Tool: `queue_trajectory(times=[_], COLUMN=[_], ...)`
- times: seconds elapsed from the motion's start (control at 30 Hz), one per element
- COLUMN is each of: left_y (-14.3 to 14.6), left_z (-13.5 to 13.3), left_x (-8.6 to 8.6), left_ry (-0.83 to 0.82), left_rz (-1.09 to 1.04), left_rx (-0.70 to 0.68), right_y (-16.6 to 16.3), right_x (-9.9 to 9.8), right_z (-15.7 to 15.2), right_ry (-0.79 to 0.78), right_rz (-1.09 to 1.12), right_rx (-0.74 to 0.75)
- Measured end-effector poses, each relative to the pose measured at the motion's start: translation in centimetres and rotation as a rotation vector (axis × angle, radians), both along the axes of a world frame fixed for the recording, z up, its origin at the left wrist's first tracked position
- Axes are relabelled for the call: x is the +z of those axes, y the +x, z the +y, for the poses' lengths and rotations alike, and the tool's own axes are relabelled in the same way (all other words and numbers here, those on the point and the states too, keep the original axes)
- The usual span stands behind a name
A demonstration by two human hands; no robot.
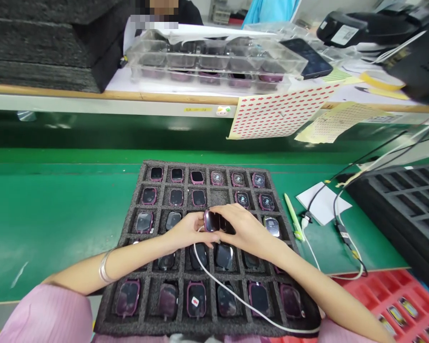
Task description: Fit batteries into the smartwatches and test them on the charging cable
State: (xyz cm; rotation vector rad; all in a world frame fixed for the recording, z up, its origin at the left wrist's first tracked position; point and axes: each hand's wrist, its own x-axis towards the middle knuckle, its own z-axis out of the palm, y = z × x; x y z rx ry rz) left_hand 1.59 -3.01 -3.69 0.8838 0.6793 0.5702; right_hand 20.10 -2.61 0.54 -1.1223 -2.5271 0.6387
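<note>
A purple-framed smartwatch [211,221] with a dark screen is held between my two hands over the middle of a dark foam tray [148,164]. My left hand [190,232] grips its left side, fingers partly hidden behind it. My right hand [240,225] closes on it from the right, thumb below and fingers above. A white cable [214,277] runs from my left hand across the tray to the lower right; its end at the watch is hidden. Several similar watches lie in the tray's compartments, such as a watch with a red arrow sticker [196,299].
Right of the tray lie a green pen [290,209], white paper [323,202] and cable connectors [306,219]. A red tray [382,286] sits lower right. On the shelf stand black foam blocks [39,47], clear plastic trays [214,62] and a phone [307,57]. A person sits beyond.
</note>
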Motion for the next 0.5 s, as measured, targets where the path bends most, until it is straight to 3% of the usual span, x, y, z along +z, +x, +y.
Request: queue_trajectory(times=[0.2,0.5], left_y=[0.3,0.1], left_z=[-0.2,-0.3], left_x=[0.0,-0.2], left_ry=[-0.002,0.017], left_rz=[0.044,0.034], left_rx=[0.093,0.092], right_y=[-0.5,-0.7], right_x=[-0.9,-2.2], right_z=[-0.2,-0.7], right_ry=[0.056,0.108], right_rz=[0.025,0.138], right_rx=[-0.055,-0.044])
